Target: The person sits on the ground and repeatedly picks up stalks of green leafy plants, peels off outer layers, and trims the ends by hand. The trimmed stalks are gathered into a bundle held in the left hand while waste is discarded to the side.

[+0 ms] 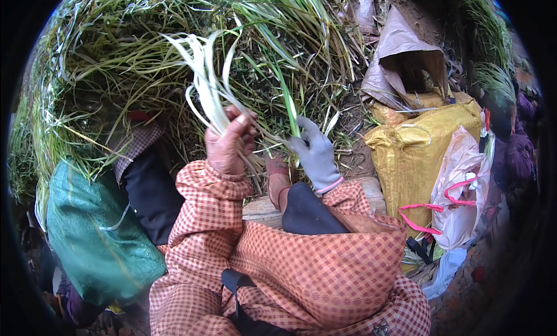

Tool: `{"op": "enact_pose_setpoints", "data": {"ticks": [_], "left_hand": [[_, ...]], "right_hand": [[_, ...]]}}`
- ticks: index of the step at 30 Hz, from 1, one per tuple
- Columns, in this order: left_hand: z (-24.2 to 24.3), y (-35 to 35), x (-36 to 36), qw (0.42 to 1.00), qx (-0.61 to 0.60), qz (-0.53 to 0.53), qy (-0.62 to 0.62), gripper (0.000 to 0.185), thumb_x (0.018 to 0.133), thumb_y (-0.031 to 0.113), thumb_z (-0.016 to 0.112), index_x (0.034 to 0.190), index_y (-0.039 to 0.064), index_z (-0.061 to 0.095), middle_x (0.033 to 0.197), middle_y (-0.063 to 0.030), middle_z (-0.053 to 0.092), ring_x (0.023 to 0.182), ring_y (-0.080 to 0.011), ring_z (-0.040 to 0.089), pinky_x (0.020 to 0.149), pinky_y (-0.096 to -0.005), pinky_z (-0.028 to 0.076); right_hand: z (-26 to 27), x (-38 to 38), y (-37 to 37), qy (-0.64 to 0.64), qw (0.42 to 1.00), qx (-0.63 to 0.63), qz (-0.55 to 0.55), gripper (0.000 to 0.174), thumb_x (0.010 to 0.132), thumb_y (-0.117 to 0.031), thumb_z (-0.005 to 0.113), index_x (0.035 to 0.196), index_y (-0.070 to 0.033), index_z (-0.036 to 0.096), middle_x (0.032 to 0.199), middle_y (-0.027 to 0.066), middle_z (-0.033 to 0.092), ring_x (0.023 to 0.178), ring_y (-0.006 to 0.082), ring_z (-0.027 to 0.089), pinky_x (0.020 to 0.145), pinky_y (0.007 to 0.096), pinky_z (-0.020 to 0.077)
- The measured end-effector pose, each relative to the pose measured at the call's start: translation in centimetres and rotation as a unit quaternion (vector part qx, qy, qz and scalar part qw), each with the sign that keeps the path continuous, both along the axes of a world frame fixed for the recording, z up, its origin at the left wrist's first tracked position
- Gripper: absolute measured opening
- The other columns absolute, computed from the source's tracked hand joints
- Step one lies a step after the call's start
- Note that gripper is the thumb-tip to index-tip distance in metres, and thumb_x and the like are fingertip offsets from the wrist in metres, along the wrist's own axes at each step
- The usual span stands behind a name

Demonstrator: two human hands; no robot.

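Note:
My bare left hand (233,142) is closed around a bunch of pale, flat plant strips (206,81), whose loose ends fan out above the fist. Beside it on the right, my right hand (315,151), in a grey glove with a pink cuff, has its thumb and forefinger at a thin strand that runs across from the left fist. A green leafy stalk (285,94) rises just behind the gloved fingers; whether they hold it is unclear. Beyond both hands spreads a large heap of long green and yellowish leaves (152,70).
A green woven sack (95,236) bulges at the left. On the right stand a yellow woven sack (396,162), a whitish plastic bag (459,192) with pink handles and a grey-brown sheet (404,42). A foot in a sandal (277,173) is below my hands, beside a wooden log (261,212).

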State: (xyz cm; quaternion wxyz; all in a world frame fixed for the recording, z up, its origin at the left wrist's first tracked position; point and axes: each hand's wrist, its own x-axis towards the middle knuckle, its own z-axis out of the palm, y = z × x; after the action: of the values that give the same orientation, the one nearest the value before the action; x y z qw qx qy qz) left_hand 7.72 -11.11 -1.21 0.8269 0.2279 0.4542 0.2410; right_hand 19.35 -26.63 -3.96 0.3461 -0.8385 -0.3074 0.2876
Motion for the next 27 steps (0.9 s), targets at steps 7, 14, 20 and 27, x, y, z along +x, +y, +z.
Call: {"op": "enact_pose_setpoints", "data": {"ticks": [7, 14, 20, 27], "left_hand": [[0.5, 3.4, -2.5, 0.996, 0.066, 0.006, -0.068, 0.02, 0.085, 0.008, 0.066, 0.101, 0.008, 0.054, 0.094, -0.0112, 0.063, 0.069, -0.0122, 0.059, 0.04, -0.0205, 0.043], [3.4, 2.6, 0.1, 0.993, 0.048, 0.002, -0.108, 0.021, 0.086, 0.008, 0.064, 0.102, 0.007, 0.051, 0.092, -0.0106, 0.062, 0.068, -0.0105, 0.059, 0.04, -0.0194, 0.044], [2.4, 5.6, -1.7, 0.988, 0.137, 0.016, -0.073, 0.028, 0.092, 0.013, 0.059, 0.118, 0.005, 0.052, 0.105, -0.0119, 0.062, 0.087, -0.0142, 0.06, 0.053, -0.0235, 0.052], [0.8, 0.3, -0.2, 0.98, -0.03, 0.011, -0.198, 0.027, 0.09, 0.018, 0.063, 0.111, 0.007, 0.051, 0.094, -0.0065, 0.061, 0.084, -0.0207, 0.064, 0.081, -0.0428, 0.056]], "right_hand": [[-4.6, 4.2, -11.5, -0.052, 0.9, -0.411, 0.136, 0.049, 0.09, -0.039, 0.051, 0.129, -0.009, 0.047, 0.099, 0.0229, 0.064, 0.088, 0.0372, 0.063, 0.079, 0.0455, 0.0479], [4.3, 0.9, 3.7, 0.208, 0.966, 0.108, 0.108, 0.037, 0.086, -0.029, 0.064, 0.112, -0.001, 0.062, 0.095, 0.0159, 0.067, 0.089, 0.0215, 0.065, 0.08, 0.0322, 0.0516], [3.6, 0.2, 0.1, 0.265, 0.962, 0.019, 0.057, 0.024, 0.084, -0.02, 0.064, 0.1, -0.002, 0.062, 0.077, 0.0151, 0.065, 0.068, 0.0242, 0.065, 0.062, 0.0339, 0.05], [4.3, -0.6, 1.2, 0.266, 0.962, -0.014, 0.051, 0.023, 0.085, -0.02, 0.063, 0.096, -0.001, 0.061, 0.076, 0.0166, 0.064, 0.069, 0.0238, 0.065, 0.062, 0.0344, 0.049]]}}
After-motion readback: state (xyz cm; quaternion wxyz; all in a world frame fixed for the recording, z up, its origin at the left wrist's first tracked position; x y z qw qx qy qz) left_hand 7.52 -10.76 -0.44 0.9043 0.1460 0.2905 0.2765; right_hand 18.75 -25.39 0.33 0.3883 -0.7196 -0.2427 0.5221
